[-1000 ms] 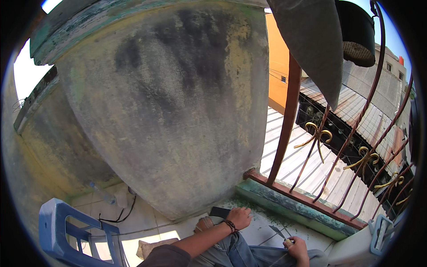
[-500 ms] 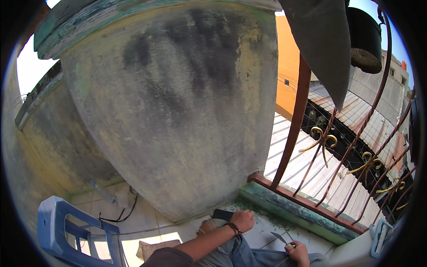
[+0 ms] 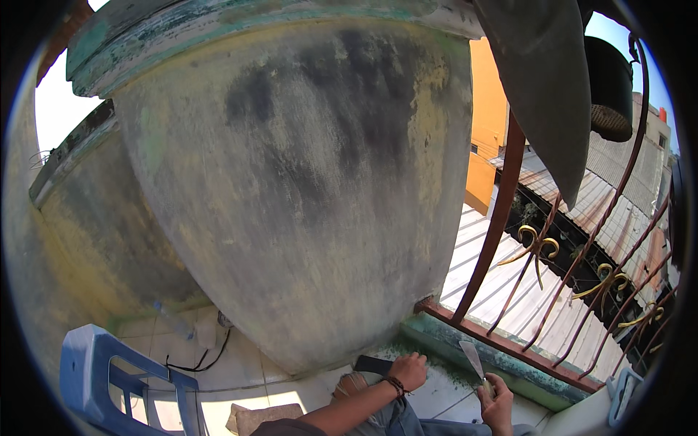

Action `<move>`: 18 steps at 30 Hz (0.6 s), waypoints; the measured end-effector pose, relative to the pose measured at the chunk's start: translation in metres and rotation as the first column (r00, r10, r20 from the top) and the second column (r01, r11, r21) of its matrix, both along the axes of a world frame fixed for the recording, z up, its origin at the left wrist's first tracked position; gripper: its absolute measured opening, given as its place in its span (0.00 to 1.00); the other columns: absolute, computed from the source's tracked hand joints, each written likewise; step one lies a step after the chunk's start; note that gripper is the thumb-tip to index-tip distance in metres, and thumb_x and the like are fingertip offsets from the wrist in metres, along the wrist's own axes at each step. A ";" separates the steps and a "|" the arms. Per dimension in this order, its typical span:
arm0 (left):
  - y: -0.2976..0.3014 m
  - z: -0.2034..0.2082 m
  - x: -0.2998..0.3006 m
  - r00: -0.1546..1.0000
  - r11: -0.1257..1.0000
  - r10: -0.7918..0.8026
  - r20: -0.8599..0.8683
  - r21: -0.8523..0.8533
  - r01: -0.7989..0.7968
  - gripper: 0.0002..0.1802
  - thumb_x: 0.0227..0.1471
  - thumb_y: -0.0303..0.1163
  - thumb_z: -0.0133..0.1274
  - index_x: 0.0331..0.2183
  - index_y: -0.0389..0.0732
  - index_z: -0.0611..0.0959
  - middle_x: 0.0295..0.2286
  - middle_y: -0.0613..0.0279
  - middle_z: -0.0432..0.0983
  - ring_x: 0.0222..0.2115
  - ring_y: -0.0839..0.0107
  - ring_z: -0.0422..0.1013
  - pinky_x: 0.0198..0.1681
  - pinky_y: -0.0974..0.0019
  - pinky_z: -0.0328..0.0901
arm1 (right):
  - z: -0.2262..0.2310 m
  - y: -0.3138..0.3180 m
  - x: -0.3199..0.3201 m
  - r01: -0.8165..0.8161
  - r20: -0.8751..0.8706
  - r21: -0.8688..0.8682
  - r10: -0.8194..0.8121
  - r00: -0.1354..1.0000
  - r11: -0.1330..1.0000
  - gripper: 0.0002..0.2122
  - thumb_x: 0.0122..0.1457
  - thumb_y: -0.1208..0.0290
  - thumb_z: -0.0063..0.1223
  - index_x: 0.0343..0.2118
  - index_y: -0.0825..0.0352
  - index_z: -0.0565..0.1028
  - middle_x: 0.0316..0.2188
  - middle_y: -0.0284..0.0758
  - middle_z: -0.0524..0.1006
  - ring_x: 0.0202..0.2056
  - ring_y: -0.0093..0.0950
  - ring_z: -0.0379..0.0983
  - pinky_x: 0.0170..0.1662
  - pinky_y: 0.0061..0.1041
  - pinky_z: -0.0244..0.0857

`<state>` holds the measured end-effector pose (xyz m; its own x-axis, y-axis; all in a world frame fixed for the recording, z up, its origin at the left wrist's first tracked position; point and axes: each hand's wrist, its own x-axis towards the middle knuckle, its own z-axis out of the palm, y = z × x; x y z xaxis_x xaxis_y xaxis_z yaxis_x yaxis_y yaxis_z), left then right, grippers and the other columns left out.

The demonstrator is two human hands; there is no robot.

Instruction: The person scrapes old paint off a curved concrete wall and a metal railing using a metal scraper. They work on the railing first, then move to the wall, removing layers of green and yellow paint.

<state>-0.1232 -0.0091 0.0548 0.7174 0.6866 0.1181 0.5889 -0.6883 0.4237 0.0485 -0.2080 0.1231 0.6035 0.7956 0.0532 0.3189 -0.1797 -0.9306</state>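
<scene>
My right hand (image 3: 497, 404) is closed around the handle of a putty knife (image 3: 472, 359), its flat metal blade pointing up in front of the low green ledge. My left hand (image 3: 409, 371) is curled near my knee, with dark bracelets at the wrist. Whether it holds anything is hidden. Just left of it a flat dark object (image 3: 374, 365) lies by my bare foot (image 3: 351, 385); its kind does not show. Green paint flakes (image 3: 452, 373) are scattered over the white tiles between the hands and the ledge.
A worn, stained wall (image 3: 305, 218) rises ahead. The green ledge (image 3: 494, 367) and a red-brown railing (image 3: 502, 338) run along the right. At lower left stand a blue plastic stool (image 3: 83, 370), a clear bottle (image 3: 173, 321) and a black cable (image 3: 196, 368). A grey-brown block (image 3: 265, 417) lies nearer.
My right hand has raised the putty knife and turned its blade more upright. The left hand stays near the knee. The whole view has shifted slightly.
</scene>
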 end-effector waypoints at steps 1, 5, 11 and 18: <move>0.000 0.002 0.002 0.999 1.000 -0.005 -0.042 -0.026 0.004 0.12 0.52 0.37 0.50 0.32 0.38 0.78 0.34 0.49 0.75 0.38 0.51 0.73 0.42 0.50 0.66 | 0.026 0.017 -0.003 -0.071 0.084 0.085 0.063 0.994 0.994 0.17 0.58 0.75 0.55 0.49 0.74 0.71 0.27 0.32 0.75 0.27 0.18 0.67 0.31 0.18 0.61; 0.000 -0.002 0.009 0.999 0.997 -0.037 -0.022 0.073 0.039 0.12 0.50 0.37 0.50 0.31 0.39 0.78 0.31 0.51 0.75 0.35 0.52 0.74 0.40 0.50 0.67 | 0.147 0.078 -0.029 -0.158 0.253 0.339 0.072 0.965 0.928 0.19 0.59 0.80 0.50 0.53 0.77 0.66 0.38 0.43 0.75 0.36 0.27 0.72 0.40 0.25 0.66; 0.006 -0.015 0.000 0.998 0.999 -0.004 -0.059 0.048 0.007 0.10 0.49 0.36 0.50 0.30 0.40 0.78 0.32 0.51 0.74 0.35 0.53 0.73 0.39 0.51 0.67 | 0.285 0.187 -0.072 -0.124 0.339 0.644 -0.137 0.931 0.755 0.19 0.60 0.75 0.48 0.54 0.73 0.67 0.37 0.47 0.74 0.34 0.30 0.73 0.39 0.28 0.66; 0.004 0.000 0.011 0.995 0.995 -0.095 -0.036 0.010 0.095 0.11 0.50 0.34 0.48 0.33 0.38 0.78 0.35 0.50 0.70 0.41 0.53 0.70 0.44 0.51 0.65 | 0.350 0.268 -0.086 -0.005 0.270 0.735 -0.286 0.919 0.679 0.20 0.60 0.73 0.46 0.55 0.69 0.67 0.38 0.49 0.74 0.36 0.38 0.75 0.41 0.34 0.67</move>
